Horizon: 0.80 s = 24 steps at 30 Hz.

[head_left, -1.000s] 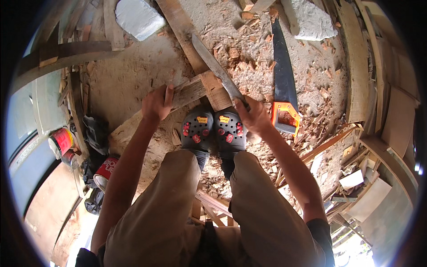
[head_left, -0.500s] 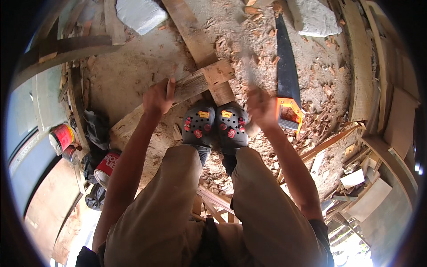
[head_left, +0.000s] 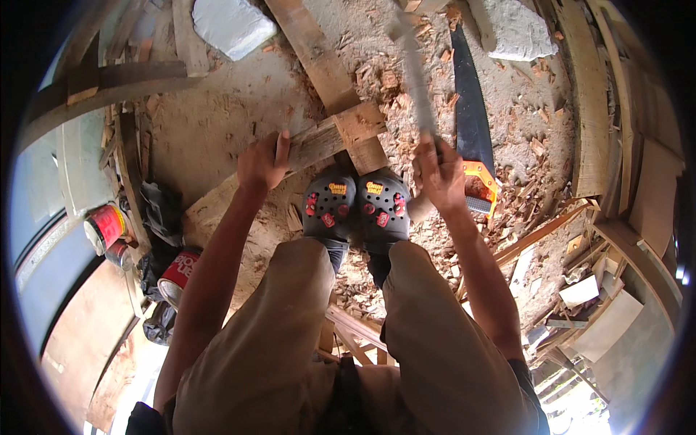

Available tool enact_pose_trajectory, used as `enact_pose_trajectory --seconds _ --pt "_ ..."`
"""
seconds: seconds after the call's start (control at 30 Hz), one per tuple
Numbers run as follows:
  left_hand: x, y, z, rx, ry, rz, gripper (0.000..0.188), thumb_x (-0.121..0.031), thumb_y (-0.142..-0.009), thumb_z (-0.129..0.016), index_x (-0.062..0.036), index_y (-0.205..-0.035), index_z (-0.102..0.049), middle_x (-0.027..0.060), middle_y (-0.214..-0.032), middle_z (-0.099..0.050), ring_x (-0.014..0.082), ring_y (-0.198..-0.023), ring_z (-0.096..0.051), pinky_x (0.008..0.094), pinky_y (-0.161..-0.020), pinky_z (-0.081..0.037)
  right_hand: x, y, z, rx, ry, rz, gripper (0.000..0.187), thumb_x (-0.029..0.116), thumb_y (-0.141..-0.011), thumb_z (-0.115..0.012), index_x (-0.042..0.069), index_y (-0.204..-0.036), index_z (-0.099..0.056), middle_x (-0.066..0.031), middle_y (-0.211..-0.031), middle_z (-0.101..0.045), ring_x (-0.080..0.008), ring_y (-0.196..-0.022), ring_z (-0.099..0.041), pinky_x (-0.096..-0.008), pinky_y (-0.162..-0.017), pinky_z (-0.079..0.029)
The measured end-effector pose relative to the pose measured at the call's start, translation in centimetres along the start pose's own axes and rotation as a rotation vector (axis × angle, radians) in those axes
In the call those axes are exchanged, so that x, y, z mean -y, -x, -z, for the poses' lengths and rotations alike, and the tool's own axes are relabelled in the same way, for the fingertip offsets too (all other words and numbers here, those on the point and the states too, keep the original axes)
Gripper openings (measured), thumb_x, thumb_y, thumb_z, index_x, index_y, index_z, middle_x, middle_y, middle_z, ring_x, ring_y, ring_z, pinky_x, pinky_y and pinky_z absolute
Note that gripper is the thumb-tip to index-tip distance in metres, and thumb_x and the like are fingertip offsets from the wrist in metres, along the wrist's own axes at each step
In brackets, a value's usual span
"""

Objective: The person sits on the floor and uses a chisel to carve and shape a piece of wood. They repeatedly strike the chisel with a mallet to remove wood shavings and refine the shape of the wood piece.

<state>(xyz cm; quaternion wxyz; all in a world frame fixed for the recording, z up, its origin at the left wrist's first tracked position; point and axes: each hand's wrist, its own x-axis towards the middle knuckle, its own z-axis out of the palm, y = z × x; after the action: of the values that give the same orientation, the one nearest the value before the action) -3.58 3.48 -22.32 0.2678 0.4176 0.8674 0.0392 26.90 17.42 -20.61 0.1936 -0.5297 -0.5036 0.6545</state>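
My left hand (head_left: 262, 161) is closed around a wooden board (head_left: 315, 145), thumb lying along it. The board's right end rests across a second board (head_left: 312, 54) lying on the ground, just beyond my shoes. My right hand (head_left: 440, 174) grips a long, narrow grey tool (head_left: 416, 80) that points away from me. Motion smears the tool, and its exact kind cannot be made out. To the right of that hand lies a handsaw (head_left: 473, 109) with a dark blade and an orange handle, touched by neither hand.
My dark clogs (head_left: 330, 199) stand close below the boards. Wood chips (head_left: 515, 196) litter the ground. Pale stone-like blocks (head_left: 232, 29) lie at the far side. Red cans (head_left: 177, 275) and black plastic (head_left: 161, 210) sit at left; scrap wood (head_left: 587, 283) is piled at right.
My right hand has turned and moved slightly right, and the grey tool in it shows more clearly. My left hand keeps its hold on the board. The whole view has shifted slightly.
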Motion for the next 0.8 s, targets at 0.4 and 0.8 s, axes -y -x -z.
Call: enact_pose_trajectory --seconds 0.4,0.8 --pt "-2.9 0.8 0.3 -0.144 0.061 -0.068 0.056 -0.051 -0.103 -0.035 -0.0076 -0.090 -0.067 0.0245 -0.082 -0.067 0.0461 -0.082 -0.065 0.0545 -0.072 -0.051 0.7 1.1 -0.2 -0.034 -0.087 -0.049 0.034 0.035 -0.101 -0.061 0.004 -0.087 -0.059 0.0017 -0.061 -0.053 -0.0041 -0.051 -0.047 -0.0239 -0.045 -0.038" --pt "-2.4 -0.4 -1.4 -0.157 0.103 -0.077 0.050 -0.046 -0.103 -0.039 -0.0071 -0.094 -0.069 0.0244 -0.078 -0.068 0.0467 -0.077 -0.066 0.0548 -0.069 -0.053 1.9 -1.9 0.5 0.002 0.052 0.081 0.034 0.032 -0.102 -0.057 0.000 -0.089 -0.063 -0.0044 -0.058 -0.054 -0.0116 -0.051 -0.055 -0.0330 -0.049 -0.046"
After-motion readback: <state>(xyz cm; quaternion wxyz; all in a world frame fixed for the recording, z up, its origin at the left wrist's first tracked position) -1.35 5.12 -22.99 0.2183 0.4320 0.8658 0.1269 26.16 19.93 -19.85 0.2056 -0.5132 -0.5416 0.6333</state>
